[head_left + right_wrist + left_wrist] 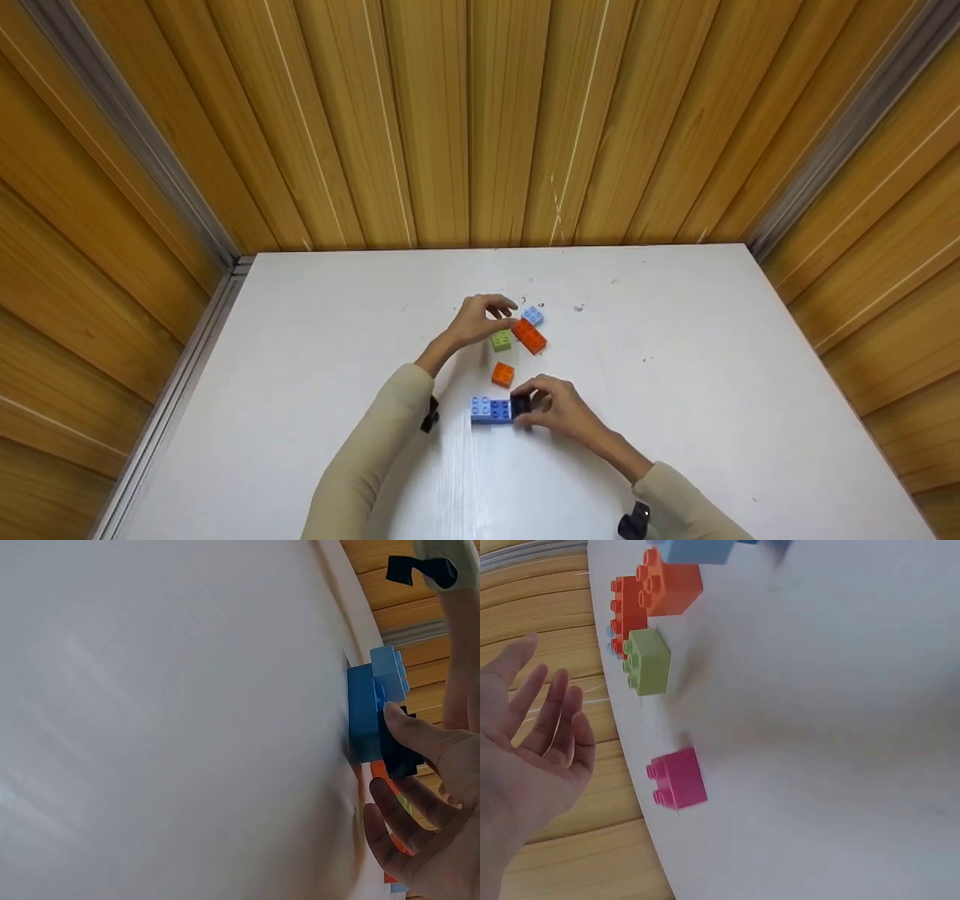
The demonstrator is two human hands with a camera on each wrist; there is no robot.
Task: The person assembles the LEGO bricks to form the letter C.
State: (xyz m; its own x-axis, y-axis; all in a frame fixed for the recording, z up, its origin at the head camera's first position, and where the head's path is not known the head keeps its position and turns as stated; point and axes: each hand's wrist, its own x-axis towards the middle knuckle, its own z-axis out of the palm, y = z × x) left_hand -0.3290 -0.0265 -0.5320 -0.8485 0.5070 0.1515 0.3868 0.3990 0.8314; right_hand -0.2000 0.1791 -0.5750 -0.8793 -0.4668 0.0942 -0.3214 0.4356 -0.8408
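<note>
My right hand (564, 409) pinches a black brick (520, 406) between thumb and fingers at the right end of a blue brick (499, 411). A light blue brick (480, 406) sits on the blue one's left end. In the right wrist view the thumb lies against the black brick (397, 746), which looks tilted. My left hand (478, 321) hovers farther back with loosely bent fingers, nothing in them. Near it are a green brick (501, 341) and a long red brick (529, 336). A pink brick (678, 780) shows only in the left wrist view.
An orange brick (503, 374) lies between the hands. Behind the red brick is another light blue brick (532, 316). The white table (300, 360) meets wood-look panel walls (435, 135) at the back and sides.
</note>
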